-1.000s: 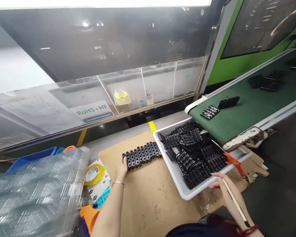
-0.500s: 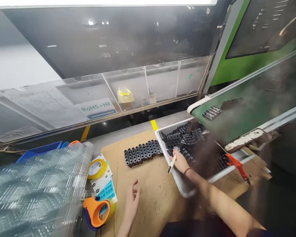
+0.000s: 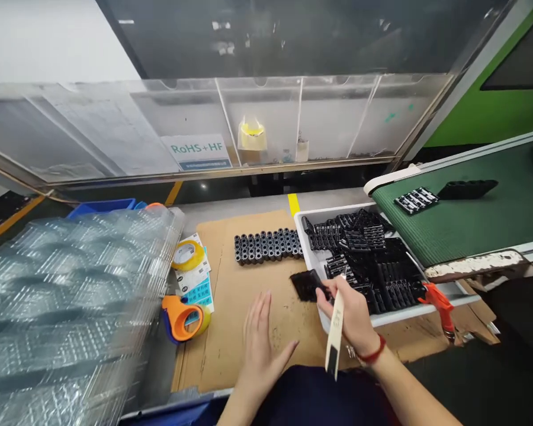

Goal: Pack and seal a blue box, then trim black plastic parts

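My right hand (image 3: pixel 352 313) is closed on a black plastic part (image 3: pixel 307 285), held over the cardboard (image 3: pixel 231 331) at the front left side of a white tray (image 3: pixel 311 251). The same hand also keeps a flat cream-handled tool (image 3: pixel 335 337) with a dark end; its working tip is hidden. Empty and with thumb apart, my left hand (image 3: pixel 263 343) hovers over the cardboard to the left of that part. Ribbed black parts (image 3: pixel 359 236) lie heaped in the tray. Beyond my hands, black tubular parts (image 3: pixel 266 245) stand in tight rows on the cardboard.
A green conveyor belt (image 3: pixel 462 228) carrying black parts ends above the tray on the right. Orange-handled cutters (image 3: pixel 439 305) rest at the tray's corner. Clear plastic trays (image 3: pixel 62 284) are stacked left, beside a tape roll (image 3: pixel 188 254), labels (image 3: pixel 199 290) and an orange tape dispenser (image 3: pixel 182 319).
My right hand has come out of the tray toward me with a black part in it. My left hand has moved right, its fingers spreading. The view has shifted.
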Motion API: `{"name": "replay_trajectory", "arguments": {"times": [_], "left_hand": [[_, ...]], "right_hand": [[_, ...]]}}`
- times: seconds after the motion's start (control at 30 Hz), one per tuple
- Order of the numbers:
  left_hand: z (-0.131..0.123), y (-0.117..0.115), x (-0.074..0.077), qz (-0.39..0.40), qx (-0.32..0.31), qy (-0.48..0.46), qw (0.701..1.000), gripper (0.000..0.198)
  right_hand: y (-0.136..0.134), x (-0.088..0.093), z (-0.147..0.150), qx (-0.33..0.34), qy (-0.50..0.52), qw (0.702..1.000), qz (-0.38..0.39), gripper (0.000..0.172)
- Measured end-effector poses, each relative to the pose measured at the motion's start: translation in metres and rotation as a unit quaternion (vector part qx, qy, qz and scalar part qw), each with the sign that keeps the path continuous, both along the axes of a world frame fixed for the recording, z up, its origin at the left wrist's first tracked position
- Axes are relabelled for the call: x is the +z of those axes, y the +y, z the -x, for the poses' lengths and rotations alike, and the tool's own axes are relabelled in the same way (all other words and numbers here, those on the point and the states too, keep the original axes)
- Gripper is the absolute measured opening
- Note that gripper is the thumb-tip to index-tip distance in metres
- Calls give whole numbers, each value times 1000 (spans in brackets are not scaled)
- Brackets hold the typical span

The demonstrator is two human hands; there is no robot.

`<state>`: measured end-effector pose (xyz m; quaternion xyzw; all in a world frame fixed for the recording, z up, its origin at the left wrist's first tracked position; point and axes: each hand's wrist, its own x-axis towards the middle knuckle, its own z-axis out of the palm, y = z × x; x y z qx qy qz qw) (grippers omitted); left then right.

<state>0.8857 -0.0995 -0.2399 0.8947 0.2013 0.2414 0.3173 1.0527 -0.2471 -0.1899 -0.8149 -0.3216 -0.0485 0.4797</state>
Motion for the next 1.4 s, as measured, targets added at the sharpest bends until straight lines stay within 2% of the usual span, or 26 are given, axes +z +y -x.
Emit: {"name": "replay_trajectory", "arguments": {"times": [0.03,0.1,0.17,0.23,0.3,0.37,0.43,0.5,0.63,0.77,0.87,1.0,1.13,1.23,1.33,1.4], "left_hand": [[-5,-5,13,-26,-12,-14,999,87],[-11,-13,36,-10,-56,-43,997,78],[-11,-20,54,73,-114,-52,989,63],[-6,-25,69,155,-185,-40,970,61],[0,-28,78,198,-253,-26,947,71],[6,-29,84,231,-291,-16,928,73],[10,-30,86,265,-302,-3,916,65],[13,-30,85,284,-295,9,912,55],[15,-29,85,283,-279,35,917,47],[13,-28,89,279,-320,33,905,64],[13,-30,90,254,-310,26,916,70],[11,-35,86,197,-271,18,942,63],[9,-38,84,186,-260,-1,947,56],[11,-38,87,175,-244,-9,954,56],[14,-37,94,161,-214,-8,963,58],[17,-37,100,156,-201,-6,967,59]], "right_hand": [[-3,10,17,34,18,999,-5,25],[-10,30,44,120,103,986,-46,32],[-15,46,59,166,188,962,-108,32],[-19,56,62,173,246,940,-158,29],[-20,61,59,199,297,916,-180,28],[-21,61,55,249,351,883,-185,30],[-21,60,53,288,398,851,-189,33],[-21,59,53,295,420,836,-194,35],[-19,60,55,293,421,837,-193,40],[-18,63,57,299,436,826,-196,42],[-16,62,59,292,436,825,-208,38],[-13,60,66,255,414,852,-192,37],[-9,59,73,211,391,880,-168,40],[-8,56,73,190,380,881,-209,42],[-12,51,70,150,346,881,-284,28],[-18,49,68,140,324,885,-303,32]]}}
